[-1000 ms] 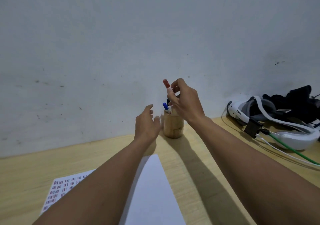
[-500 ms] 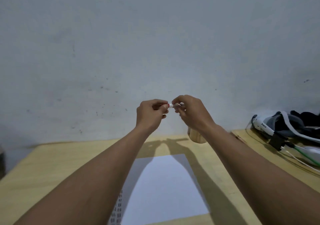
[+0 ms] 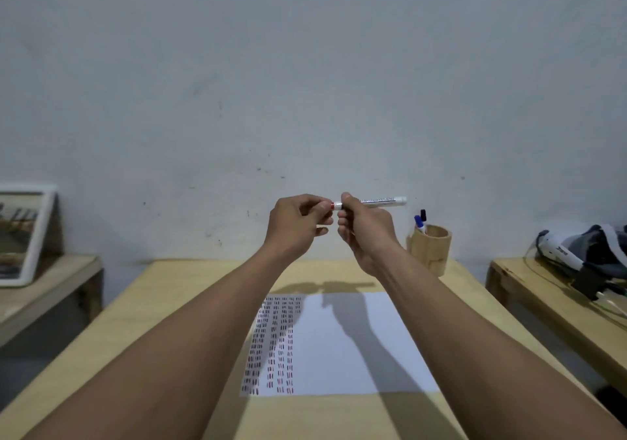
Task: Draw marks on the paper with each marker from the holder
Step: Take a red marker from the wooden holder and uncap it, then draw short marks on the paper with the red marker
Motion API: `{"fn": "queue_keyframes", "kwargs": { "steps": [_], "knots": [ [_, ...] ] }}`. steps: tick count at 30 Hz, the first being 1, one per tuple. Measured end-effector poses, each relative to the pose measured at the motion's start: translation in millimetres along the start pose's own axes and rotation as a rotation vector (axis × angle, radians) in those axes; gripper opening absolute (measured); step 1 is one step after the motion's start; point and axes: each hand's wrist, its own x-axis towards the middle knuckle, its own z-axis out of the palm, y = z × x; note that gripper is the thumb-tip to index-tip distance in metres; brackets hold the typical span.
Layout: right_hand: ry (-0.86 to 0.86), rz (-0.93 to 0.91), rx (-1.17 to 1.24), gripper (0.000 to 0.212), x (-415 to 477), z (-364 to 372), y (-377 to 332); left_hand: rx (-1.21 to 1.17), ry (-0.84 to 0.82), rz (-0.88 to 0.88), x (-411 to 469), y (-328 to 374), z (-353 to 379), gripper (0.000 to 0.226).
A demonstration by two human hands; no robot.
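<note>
Above the table I hold a white marker (image 3: 380, 201) level, its barrel in my right hand (image 3: 364, 232). The fingers of my left hand (image 3: 298, 225) are closed around its red cap end, and only a sliver of red shows between the hands. Below lies the white paper (image 3: 356, 348), with columns of short red and dark marks down its left side. The round wooden holder (image 3: 431, 249) stands at the table's far right, right of my right hand, with a blue-capped marker (image 3: 419, 224) and a black-capped marker (image 3: 423, 215) sticking out.
The wooden table (image 3: 163, 304) runs up to a bare grey wall. A lower side table with a leaning framed picture (image 3: 23, 236) is at the left. On a separate bench at the right lies a white headset with dark straps (image 3: 576, 253) and cables.
My right hand pulled the red marker out of the holder and brought it level in front of me. My left hand came up and closed on its cap end. My view shifted left and down.
</note>
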Motion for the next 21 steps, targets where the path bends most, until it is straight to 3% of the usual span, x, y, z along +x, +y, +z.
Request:
{"fn": "queue_keyframes", "kwargs": {
  "steps": [8, 15, 19, 21],
  "knots": [
    [0.028, -0.066, -0.012, 0.021, -1, 20, 27, 0.108, 0.066, -0.066, -2, -14, -44, 0.022],
    [-0.006, -0.071, -0.303, 0.022, -5, 17, 57, 0.68, 0.029, -0.183, -14, -69, -95, 0.006],
    [-0.021, -0.067, -0.395, 0.017, -6, 18, 77, 0.87, 0.004, -0.22, -22, -112, -106, 0.016],
    [-0.032, -0.077, -0.446, 0.019, -5, 19, 85, 0.977, 0.006, -0.248, -24, -131, -109, 0.004]
  ]
}}
